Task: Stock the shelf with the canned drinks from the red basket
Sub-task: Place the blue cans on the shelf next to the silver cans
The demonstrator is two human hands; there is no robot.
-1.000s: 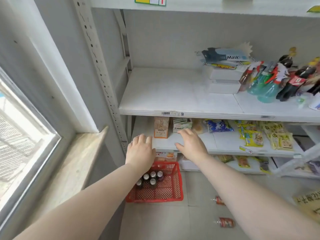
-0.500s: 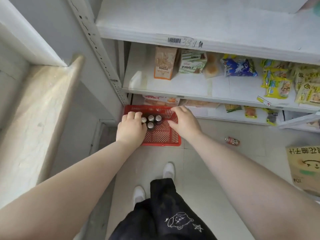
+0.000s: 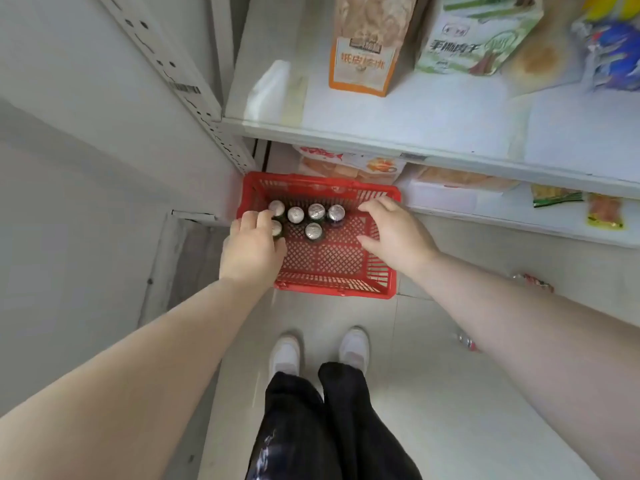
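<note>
The red basket (image 3: pixel 332 261) sits on the floor against the bottom of the white shelf (image 3: pixel 433 112). Several canned drinks with silver tops (image 3: pixel 316 212) stand upright in its far left part. My left hand (image 3: pixel 251 249) reaches in from the left, fingers and thumb curled around the front-left can (image 3: pixel 276 228), which still stands in the basket. My right hand (image 3: pixel 394 233) hovers over the basket's right side, fingers spread and empty, its fingertips just right of the rightmost can (image 3: pixel 336 213).
On the shelf above stand an orange snack box (image 3: pixel 362 60) and a green-white carton (image 3: pixel 474 36), with bare shelf left of them. Two loose cans (image 3: pixel 531 282) lie on the floor at the right. The perforated shelf upright (image 3: pixel 194 88) borders the left. My shoes (image 3: pixel 285 355) stand behind the basket.
I have bent lower and the view has dropped toward the basket. Both hands went down from the shelf edge into the basket; the left hand now wraps a can.
</note>
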